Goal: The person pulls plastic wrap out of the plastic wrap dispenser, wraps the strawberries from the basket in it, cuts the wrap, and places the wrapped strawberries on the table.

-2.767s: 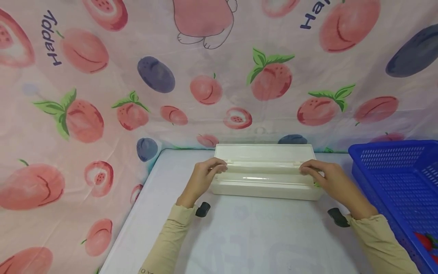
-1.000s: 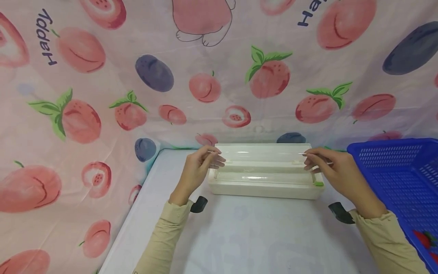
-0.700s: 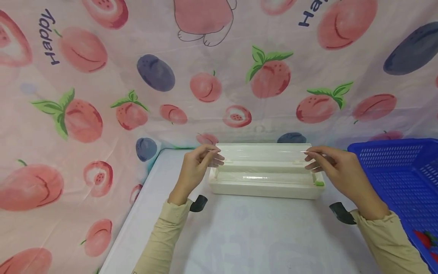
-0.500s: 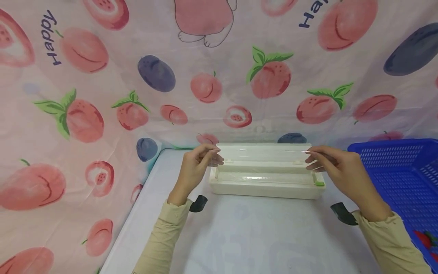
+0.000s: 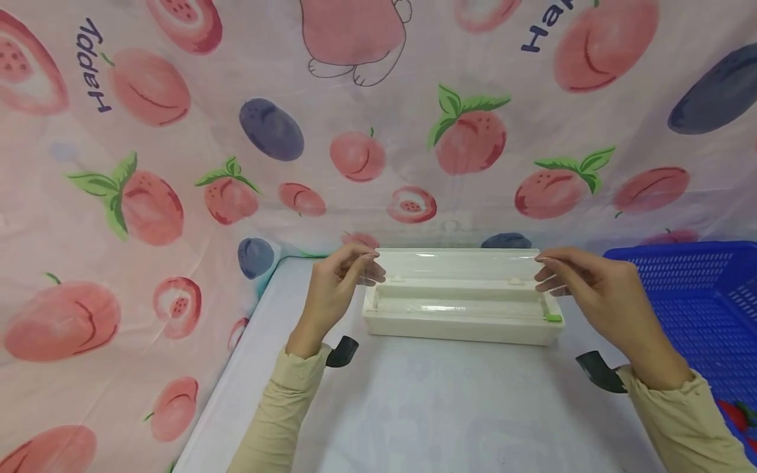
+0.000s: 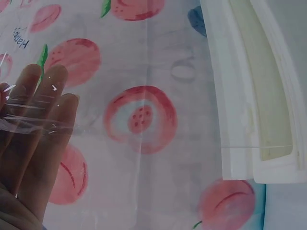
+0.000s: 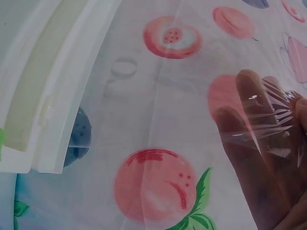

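A clear sheet of cling film [image 5: 455, 263] is stretched between both hands above an off-white cling film dispenser [image 5: 461, 330], whose lid stands raised at the back. My left hand [image 5: 337, 286] pinches the film's left corner between thumb and index finger. At the other corner my right hand [image 5: 597, 295] pinches it the same way. Creased film [image 7: 278, 129] lies across the right hand's other fingers in the right wrist view, and film also covers the left fingers in the left wrist view. A green slider [image 5: 553, 318] shows at the dispenser's right front corner.
A blue plastic basket [image 5: 680, 253] stands right of the dispenser, partly behind the right arm, with red and green items [image 5: 734, 415] inside. The white tabletop [image 5: 449, 401] meets a fruit-patterned cloth [image 5: 378, 98] at the back and left.
Both hands have risen from the dispenser's trough and drawn film up with them. They have also spread farther apart, the right hand moving rightward. The green slider has come into fuller view.
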### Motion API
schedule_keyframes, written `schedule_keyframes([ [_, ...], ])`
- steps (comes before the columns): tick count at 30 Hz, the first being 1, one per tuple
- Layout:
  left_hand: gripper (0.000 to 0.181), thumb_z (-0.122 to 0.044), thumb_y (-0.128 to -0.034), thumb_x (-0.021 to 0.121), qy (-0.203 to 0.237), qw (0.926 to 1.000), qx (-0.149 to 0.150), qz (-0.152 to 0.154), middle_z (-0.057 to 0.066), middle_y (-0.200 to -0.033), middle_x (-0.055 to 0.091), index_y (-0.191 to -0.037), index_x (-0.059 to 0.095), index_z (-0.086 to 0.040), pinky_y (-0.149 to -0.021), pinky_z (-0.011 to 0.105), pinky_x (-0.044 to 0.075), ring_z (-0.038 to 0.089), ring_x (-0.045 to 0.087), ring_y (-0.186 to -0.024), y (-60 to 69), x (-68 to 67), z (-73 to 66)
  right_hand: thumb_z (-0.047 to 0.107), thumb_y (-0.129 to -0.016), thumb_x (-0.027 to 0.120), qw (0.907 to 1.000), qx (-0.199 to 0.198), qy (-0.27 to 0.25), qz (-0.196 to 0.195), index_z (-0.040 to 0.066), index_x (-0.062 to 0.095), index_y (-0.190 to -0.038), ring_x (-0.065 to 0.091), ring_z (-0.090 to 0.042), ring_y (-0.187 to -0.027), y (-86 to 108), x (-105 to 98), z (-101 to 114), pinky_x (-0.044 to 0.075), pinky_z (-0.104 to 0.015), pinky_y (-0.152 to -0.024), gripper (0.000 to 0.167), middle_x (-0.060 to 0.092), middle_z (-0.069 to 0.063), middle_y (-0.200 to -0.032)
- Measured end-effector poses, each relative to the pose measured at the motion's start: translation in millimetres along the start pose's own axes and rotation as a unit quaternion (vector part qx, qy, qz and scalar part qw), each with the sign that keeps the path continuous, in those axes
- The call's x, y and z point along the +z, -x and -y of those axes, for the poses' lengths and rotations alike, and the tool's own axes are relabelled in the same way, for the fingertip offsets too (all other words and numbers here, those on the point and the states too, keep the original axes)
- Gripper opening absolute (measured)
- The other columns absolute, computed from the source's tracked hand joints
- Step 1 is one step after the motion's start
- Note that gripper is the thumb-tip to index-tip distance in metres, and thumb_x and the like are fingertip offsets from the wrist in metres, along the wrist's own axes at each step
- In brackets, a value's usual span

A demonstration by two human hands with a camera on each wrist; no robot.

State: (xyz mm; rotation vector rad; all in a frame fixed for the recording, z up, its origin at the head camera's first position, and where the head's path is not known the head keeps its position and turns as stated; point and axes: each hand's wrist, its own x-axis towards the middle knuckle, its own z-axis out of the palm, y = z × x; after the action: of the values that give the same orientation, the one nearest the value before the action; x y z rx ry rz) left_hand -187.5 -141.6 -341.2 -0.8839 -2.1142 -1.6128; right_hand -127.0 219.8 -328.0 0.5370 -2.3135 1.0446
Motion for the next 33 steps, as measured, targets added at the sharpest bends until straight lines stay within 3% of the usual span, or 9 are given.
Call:
schedule_keyframes([
  [9,0.009,-0.004,-0.0975,0.06,-0.004,0.9999,0.012,-0.011,0.015,-0.08,0.073,-0.102,0.066,0.001,-0.068,0.033,0.062,0.024,0.072,-0.072,-6.3,-2.5,-7.5,-0.01,-0.09,0.064,0.9994,-0.02,0.003,-0.026,0.003,0.073,-0.107,0.065,0.012,-0.075,-8.4,-3,5,0.053,-0.007,-0.066,0.023,0.074,-0.008,-0.079],
  [16,0.009,-0.002,-0.0972,0.06,-0.009,0.9994,0.029,-0.016,0.014,-0.08,0.073,-0.102,0.065,0.003,-0.064,0.033,0.061,0.023,0.072,-0.071,-9.8,-2.5,-10.5,-0.01,-0.089,0.065,0.9987,-0.023,0.001,-0.047,0.002,0.074,-0.106,0.064,0.013,-0.075,-10.8,-4,6,0.052,-0.006,-0.067,0.023,0.068,0.016,-0.083],
  [21,0.008,-0.001,-0.097,0.059,-0.009,0.9986,0.046,-0.025,0.014,-0.08,0.073,-0.101,0.066,0.002,-0.064,0.032,0.061,0.023,0.072,-0.071,-11.1,-2.5,-13.7,-0.012,-0.089,0.065,0.9973,-0.026,-0.008,-0.068,0.0,0.074,-0.106,0.065,0.012,-0.076,-11.0,-3,10,0.052,-0.005,-0.068,0.023,0.066,0.024,-0.086],
  [26,0.01,-0.001,-0.098,0.058,-0.006,0.9979,0.057,-0.03,0.014,-0.081,0.072,-0.102,0.065,0.006,-0.063,0.033,0.061,0.023,0.073,-0.071,-10.8,-3.2,-16.7,-0.014,-0.088,0.065,0.996,-0.027,-0.009,-0.085,-0.002,0.074,-0.106,0.065,0.012,-0.075,-8.8,-3,14,0.051,-0.005,-0.07,0.024,0.067,0.021,-0.087],
  [33,0.015,-0.009,-0.101,0.055,0.0,0.9998,0.021,-0.006,0.014,-0.085,0.071,-0.104,0.062,0.004,-0.06,0.033,0.061,0.02,0.073,-0.075,-2.5,-6.1,-17.8,-0.013,-0.088,0.065,0.9971,-0.024,-0.01,-0.072,0.0,0.074,-0.106,0.065,0.009,-0.072,-2.7,-1,17,0.051,-0.005,-0.07,0.025,0.067,0.015,-0.083],
])
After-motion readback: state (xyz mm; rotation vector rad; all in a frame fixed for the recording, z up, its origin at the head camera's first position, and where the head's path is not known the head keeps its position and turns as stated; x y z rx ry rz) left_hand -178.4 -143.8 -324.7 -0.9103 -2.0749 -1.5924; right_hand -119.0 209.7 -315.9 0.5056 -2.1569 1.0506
